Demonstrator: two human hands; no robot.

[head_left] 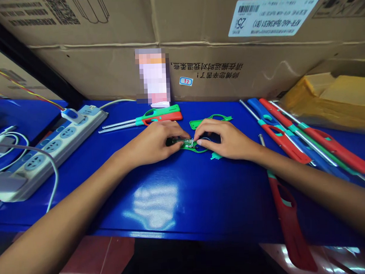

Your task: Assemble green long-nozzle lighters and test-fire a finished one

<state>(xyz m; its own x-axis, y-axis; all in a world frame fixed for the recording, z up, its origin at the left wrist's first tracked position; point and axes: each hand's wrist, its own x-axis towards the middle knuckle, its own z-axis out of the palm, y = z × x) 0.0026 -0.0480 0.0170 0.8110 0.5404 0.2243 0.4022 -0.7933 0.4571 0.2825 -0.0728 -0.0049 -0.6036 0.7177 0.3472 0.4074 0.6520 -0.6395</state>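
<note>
My left hand point(155, 142) is closed around an opened green lighter casing point(200, 150), with a clear fuel tank point(184, 141) showing at its fingertips. Thumb and finger of my right hand point(230, 138) pinch at the small pale metal part on the tank's end; whether they hold it or only touch it is hard to see. Beneath the right fingers lies a small teal plastic piece point(215, 156). Just behind the hands rests another green casing half point(196, 124), partly covered by the right fingers.
Two long-necked lighters point(164, 117) lie behind my left hand. Several more, red, blue and green point(329, 142), are at the right. One red lighter point(293, 233) extends over the front edge. A power strip point(65, 135) stands left; cardboard boxes point(196, 24) back the blue table point(112, 195).
</note>
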